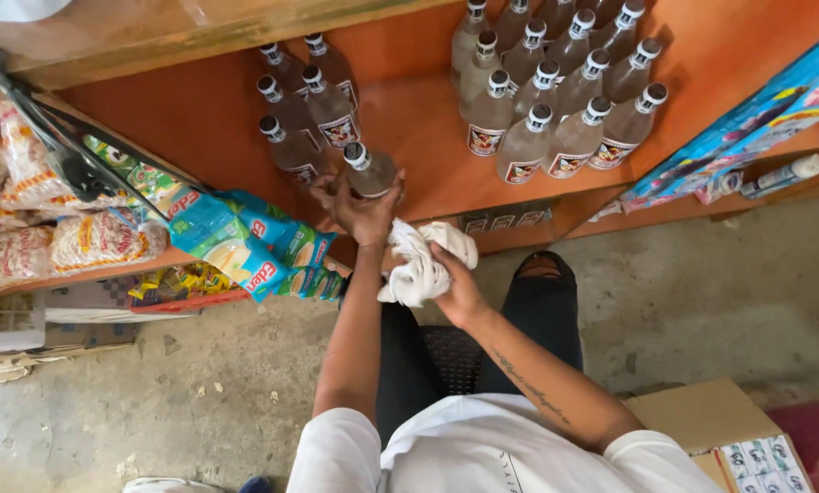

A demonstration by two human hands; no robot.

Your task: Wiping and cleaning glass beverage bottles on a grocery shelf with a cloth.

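Note:
My left hand (359, 210) grips a clear glass bottle (370, 170) with a dark cap and sets it on the orange wooden shelf (427, 128), beside a small group of the same bottles (304, 105). My right hand (453, 283) holds a crumpled white cloth (423, 260) just below the shelf's front edge, close to the left wrist. A larger cluster of several capped bottles (555, 91) stands further right on the same shelf.
Blue and green snack packets (245, 242) hang over the shelf corner at left, with bagged goods (53, 237) behind them. Blue packages (747, 119) lean at right. A cardboard box (719, 424) sits on the concrete floor (683, 292) by my knee.

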